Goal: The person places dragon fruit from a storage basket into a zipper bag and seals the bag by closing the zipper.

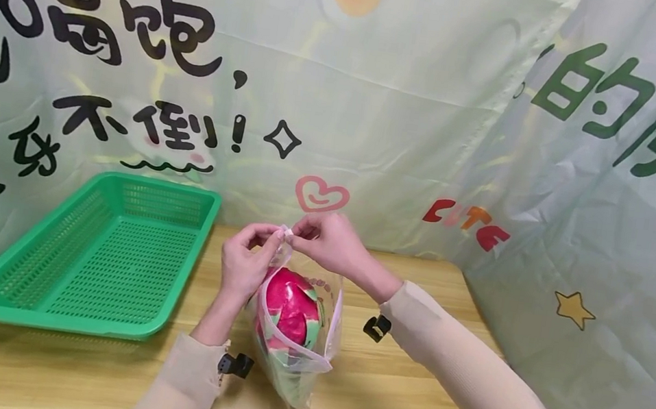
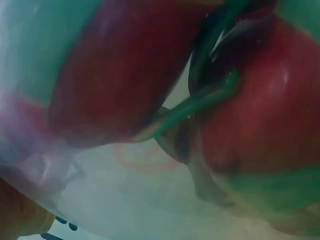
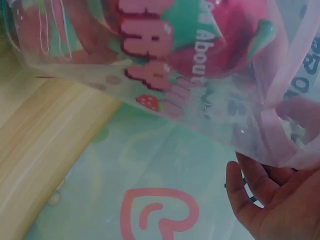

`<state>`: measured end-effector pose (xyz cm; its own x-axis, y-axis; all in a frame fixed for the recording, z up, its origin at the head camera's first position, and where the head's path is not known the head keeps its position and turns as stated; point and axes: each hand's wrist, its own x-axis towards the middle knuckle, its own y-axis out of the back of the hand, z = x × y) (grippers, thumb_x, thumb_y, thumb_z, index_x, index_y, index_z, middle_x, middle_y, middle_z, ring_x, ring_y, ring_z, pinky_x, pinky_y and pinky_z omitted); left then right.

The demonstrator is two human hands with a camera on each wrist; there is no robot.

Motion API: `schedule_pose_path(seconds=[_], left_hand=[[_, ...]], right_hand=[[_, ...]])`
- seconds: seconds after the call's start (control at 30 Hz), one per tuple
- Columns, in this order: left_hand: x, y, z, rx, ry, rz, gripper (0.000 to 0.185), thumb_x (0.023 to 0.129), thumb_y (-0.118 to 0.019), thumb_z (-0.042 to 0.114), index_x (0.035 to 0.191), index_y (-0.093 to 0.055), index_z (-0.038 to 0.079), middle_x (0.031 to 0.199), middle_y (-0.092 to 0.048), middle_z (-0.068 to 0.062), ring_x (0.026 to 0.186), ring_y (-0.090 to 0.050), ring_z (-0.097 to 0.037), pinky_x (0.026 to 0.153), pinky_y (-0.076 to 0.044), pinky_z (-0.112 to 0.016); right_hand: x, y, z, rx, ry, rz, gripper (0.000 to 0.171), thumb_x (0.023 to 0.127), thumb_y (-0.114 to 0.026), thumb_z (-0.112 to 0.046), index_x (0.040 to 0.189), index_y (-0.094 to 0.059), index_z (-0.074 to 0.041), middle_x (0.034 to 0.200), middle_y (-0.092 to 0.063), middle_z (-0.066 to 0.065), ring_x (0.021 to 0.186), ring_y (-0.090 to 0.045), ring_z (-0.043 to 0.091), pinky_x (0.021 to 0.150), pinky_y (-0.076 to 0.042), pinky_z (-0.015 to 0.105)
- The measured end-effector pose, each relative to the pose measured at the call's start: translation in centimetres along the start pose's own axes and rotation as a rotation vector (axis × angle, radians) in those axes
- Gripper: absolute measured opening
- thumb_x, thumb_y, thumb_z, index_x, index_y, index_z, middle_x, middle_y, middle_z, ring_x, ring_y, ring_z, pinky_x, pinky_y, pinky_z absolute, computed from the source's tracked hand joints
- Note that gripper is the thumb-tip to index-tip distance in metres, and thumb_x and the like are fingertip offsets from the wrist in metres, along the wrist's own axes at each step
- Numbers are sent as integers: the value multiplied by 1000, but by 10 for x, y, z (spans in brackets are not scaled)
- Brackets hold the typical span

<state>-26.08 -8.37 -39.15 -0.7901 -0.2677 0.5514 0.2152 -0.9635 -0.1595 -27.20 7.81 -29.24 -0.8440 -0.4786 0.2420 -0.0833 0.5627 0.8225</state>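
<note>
A clear zip bag (image 1: 295, 380) with a pale pink rim stands on the table, its mouth gaping towards me. Inside are glossy red dragon fruits (image 1: 292, 307) with green-tipped scales; two rounded red bodies show through the plastic in the left wrist view. My left hand (image 1: 242, 266) pinches the far left corner of the bag's rim between thumb and fingers. Right beside it, my right hand (image 1: 329, 243) pinches the same corner. Pink lettering (image 3: 147, 45) on the bag's side faces the right wrist camera. The fruits' lower parts are partly hidden by the front rim.
A green perforated plastic basket (image 1: 211, 217) stands on the left of the wooden table (image 1: 388, 406). Printed cloth (image 1: 413, 126) hangs behind the table and along its right side. Each wrist carries a small black camera (image 1: 377, 327).
</note>
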Motion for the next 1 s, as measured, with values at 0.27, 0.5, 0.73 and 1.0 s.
schedule_pose_path(seconds=[0.27, 0.5, 0.73, 1.0], left_hand=[[-1, 2, 9, 1, -51, -44, 13, 93, -80, 12, 100, -78, 1, 80, -74, -15, 68, -64, -12, 54, -54, -19], [-5, -1, 20, -20, -78, -75, 12, 91, -81, 9, 100, -78, 0, 80, -74, -15, 67, -64, -13, 56, -57, -20], [-5, -1, 33, 3, -67, -95, 14, 93, -80, 11, 102, -77, 0, 82, -74, -14, 70, -63, -13, 57, -55, -19], [-2, 5, 37, 27, -90, -119, 14, 92, -81, 16, 101, -80, 5, 81, -72, -8, 65, -64, -16, 56, -57, -23]], right_hand=[[-1, 14, 1, 0, 85, -64, 10, 96, -75, -17, 100, -79, -8, 88, -75, -3, 79, -67, 11, 74, -57, 27], [-3, 35, -3, -50, 109, -132, 12, 98, -74, -21, 103, -80, -11, 91, -76, -5, 76, -65, 20, 67, -53, 30], [-7, 39, -3, -25, 130, -95, 11, 98, -75, -20, 103, -79, -11, 92, -76, -5, 80, -67, 11, 75, -57, 31], [-12, 28, 1, 33, 171, -54, 12, 98, -74, -20, 104, -79, -11, 92, -76, -6, 81, -67, 9, 77, -58, 30]])
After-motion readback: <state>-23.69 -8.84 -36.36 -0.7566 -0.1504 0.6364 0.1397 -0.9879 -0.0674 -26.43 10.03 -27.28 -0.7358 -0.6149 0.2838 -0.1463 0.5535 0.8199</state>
